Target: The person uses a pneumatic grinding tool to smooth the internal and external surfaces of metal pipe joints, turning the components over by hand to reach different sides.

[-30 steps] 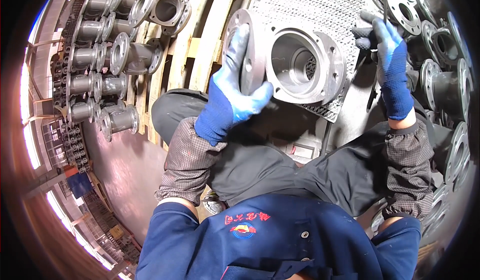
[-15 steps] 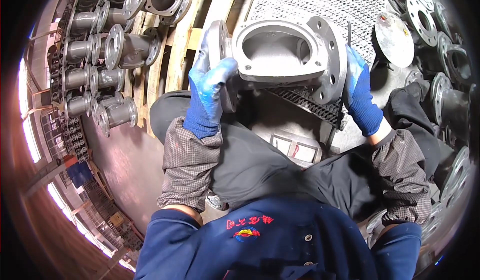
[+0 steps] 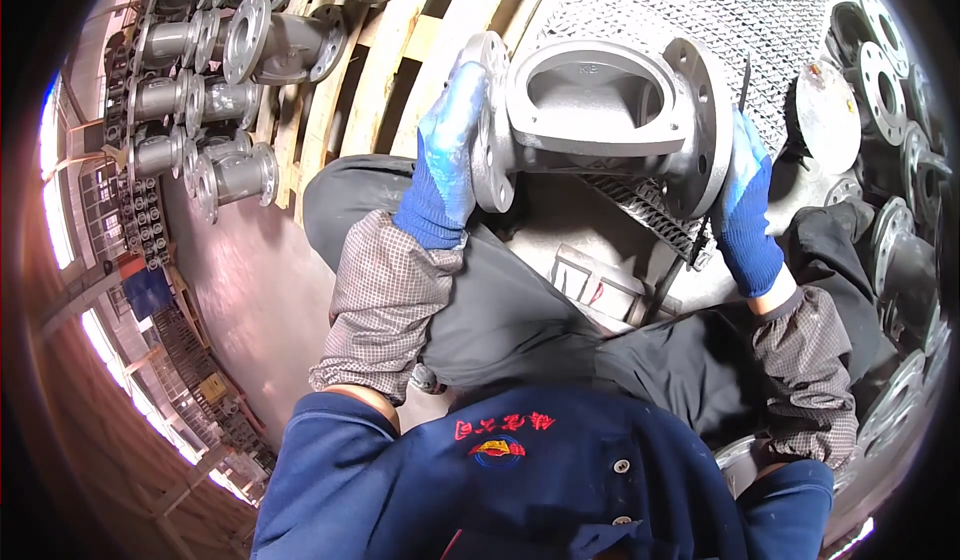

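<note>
A grey cast-metal valve body (image 3: 600, 146), with a round bolt-holed flange at each end and a wide oval opening facing up, is held over my lap. My left hand (image 3: 450, 150), in a blue-coated knit glove, grips the left flange from its outer side. My right hand (image 3: 745, 200), gloved alike, presses against the outer face of the right flange; its fingertips are partly hidden. A thin dark rod (image 3: 746, 82) shows beside the right hand; whether the hand touches it I cannot tell. The underside of the casting is out of sight.
Similar flanged castings (image 3: 285, 45) stand in rows on a wooden pallet (image 3: 395, 55) at the left. More flanged parts (image 3: 885, 105) are piled at the right, near a pale round disc (image 3: 828, 118). A textured metal mesh sheet (image 3: 690, 10) lies ahead; a small metal frame (image 3: 600, 285) sits between my legs.
The valve body has shifted right in view and tilted slightly, with both hands still on it. My left thumb no longer shows over the flange's inner side. The surroundings have shifted as my head turned.
</note>
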A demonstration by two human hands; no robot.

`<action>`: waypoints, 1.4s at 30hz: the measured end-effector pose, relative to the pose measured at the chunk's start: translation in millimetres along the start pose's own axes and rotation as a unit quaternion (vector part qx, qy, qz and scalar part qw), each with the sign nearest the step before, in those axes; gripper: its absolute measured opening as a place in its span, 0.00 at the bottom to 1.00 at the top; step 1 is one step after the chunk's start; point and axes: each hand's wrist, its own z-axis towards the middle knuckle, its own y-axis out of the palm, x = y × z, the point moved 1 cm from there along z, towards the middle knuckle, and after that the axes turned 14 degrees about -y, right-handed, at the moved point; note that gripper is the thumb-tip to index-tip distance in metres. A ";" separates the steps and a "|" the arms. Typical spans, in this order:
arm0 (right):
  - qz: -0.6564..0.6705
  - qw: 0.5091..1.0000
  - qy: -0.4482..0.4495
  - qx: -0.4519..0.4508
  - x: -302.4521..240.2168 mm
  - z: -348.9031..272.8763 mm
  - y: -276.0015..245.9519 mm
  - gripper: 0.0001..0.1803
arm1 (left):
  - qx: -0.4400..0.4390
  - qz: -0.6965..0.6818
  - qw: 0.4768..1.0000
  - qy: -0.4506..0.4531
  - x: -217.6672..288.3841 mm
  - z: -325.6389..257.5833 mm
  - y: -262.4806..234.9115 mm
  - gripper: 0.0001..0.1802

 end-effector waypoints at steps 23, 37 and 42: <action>0.584 0.588 0.529 0.183 44.0 16.8 16.2 0.20 | -0.079 0.127 0.984 0.096 47.1 -42.2 57.3 0.37; 0.138 0.950 0.278 0.022 15.9 -28.4 -0.9 0.14 | 0.001 0.204 0.975 0.086 46.5 -18.5 65.4 0.38; 0.326 0.855 0.394 0.089 -18.6 -43.6 -0.4 0.17 | 0.037 0.479 0.787 0.386 39.3 11.5 21.3 0.17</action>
